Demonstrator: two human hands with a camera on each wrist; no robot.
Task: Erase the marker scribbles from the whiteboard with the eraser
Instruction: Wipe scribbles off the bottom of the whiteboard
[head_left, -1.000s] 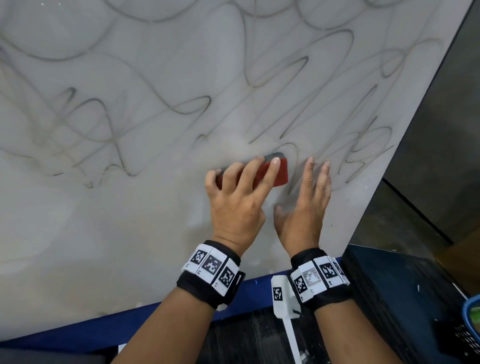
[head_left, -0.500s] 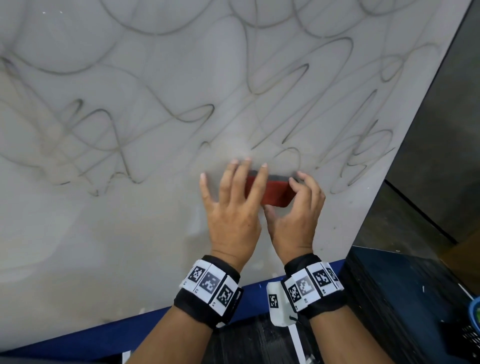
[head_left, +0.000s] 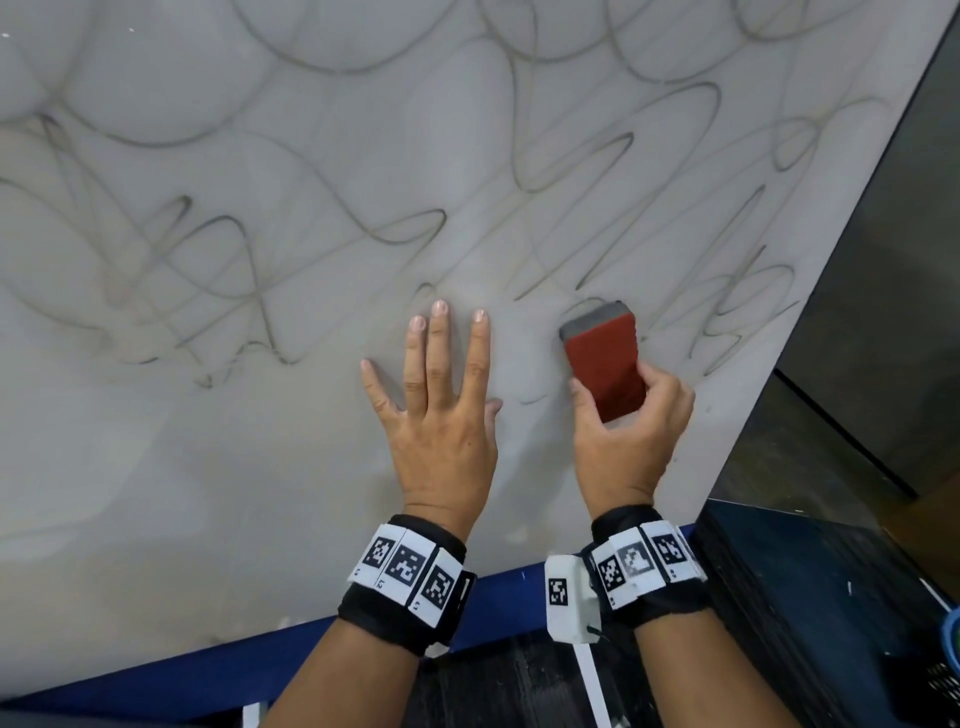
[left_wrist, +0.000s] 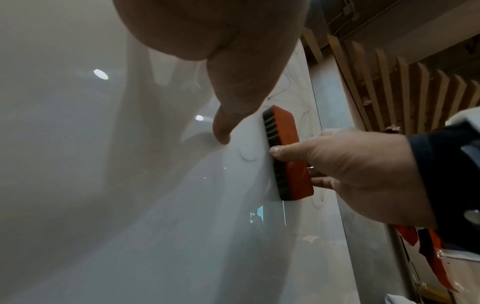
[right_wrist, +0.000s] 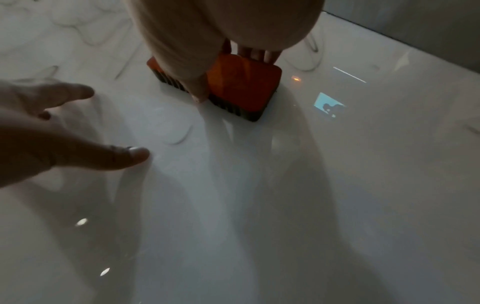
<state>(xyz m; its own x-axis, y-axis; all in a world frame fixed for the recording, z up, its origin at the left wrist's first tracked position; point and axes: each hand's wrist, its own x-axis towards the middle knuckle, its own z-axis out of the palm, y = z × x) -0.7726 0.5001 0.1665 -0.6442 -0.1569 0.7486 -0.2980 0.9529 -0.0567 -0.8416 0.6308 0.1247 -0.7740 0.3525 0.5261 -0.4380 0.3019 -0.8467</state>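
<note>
The whiteboard (head_left: 208, 467) fills most of the head view, and grey marker scribbles (head_left: 363, 228) loop across its upper half. My right hand (head_left: 623, 431) grips the red eraser (head_left: 605, 364) by its near end, thumb on one side and fingers on the other. The eraser's dark felt face lies against the board near the right edge. In the left wrist view the eraser (left_wrist: 288, 152) shows its felt edge on the board. In the right wrist view the eraser (right_wrist: 241, 82) sits under my thumb. My left hand (head_left: 441, 415) lies flat on the board, fingers spread, a hand's width left of the eraser.
The board's right edge (head_left: 810, 322) runs diagonally beside a dark wall and floor. A blue ledge (head_left: 208, 670) borders the bottom edge. A dark table (head_left: 831, 597) stands at lower right with a blue rim (head_left: 953, 639) at its far corner.
The eraser passed from my left hand to my right hand. The right hand turned it upright and moved it right; the left hand let go and flattened on the board.
</note>
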